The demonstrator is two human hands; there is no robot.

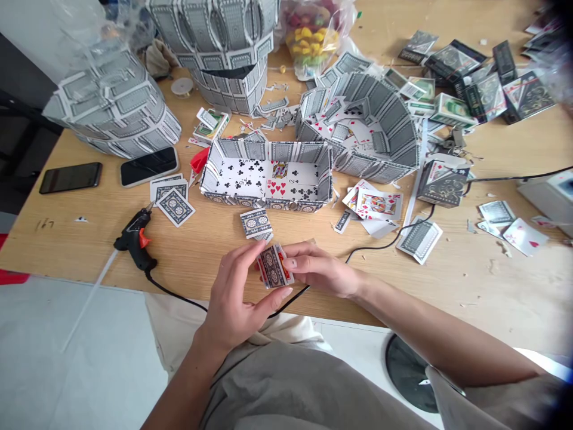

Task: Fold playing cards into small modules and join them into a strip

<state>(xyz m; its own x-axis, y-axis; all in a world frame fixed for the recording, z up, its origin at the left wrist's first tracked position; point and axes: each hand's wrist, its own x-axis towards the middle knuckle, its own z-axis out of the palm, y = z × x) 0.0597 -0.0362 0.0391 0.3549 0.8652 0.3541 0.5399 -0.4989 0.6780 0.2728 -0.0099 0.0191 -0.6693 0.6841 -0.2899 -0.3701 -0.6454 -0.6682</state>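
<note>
- Nearest my camera is the person's grey shirt, with a grey sleeve at the lower right.
- The left grip is partly closed, its fingers over the upper edge of a small card stack and its thumb reaching along the lower edge.
- The right grip is nearly closed, its fingertips pressed against the stack's right side.
- The card stack sits tilted between both grips, held over the wooden worktop, with patterned backs facing up and a little red showing at one edge.
- For a neat hold, I judge that light, even pressure from opposite edges works best; squeezing hard could bow the cards or slide them out of square.
- A second small pile of cards lies just beyond the grips.
- Left of the hands rests a black hot glue gun with an orange trigger, its black cable trailing toward the near edge.
- Ahead stands an open rectangular box of playing cards, with face-up cards lining its floor.
- Beyond and to the right, a curved card wall rises among scattered cards, while two card towers stand at the far left.
</note>
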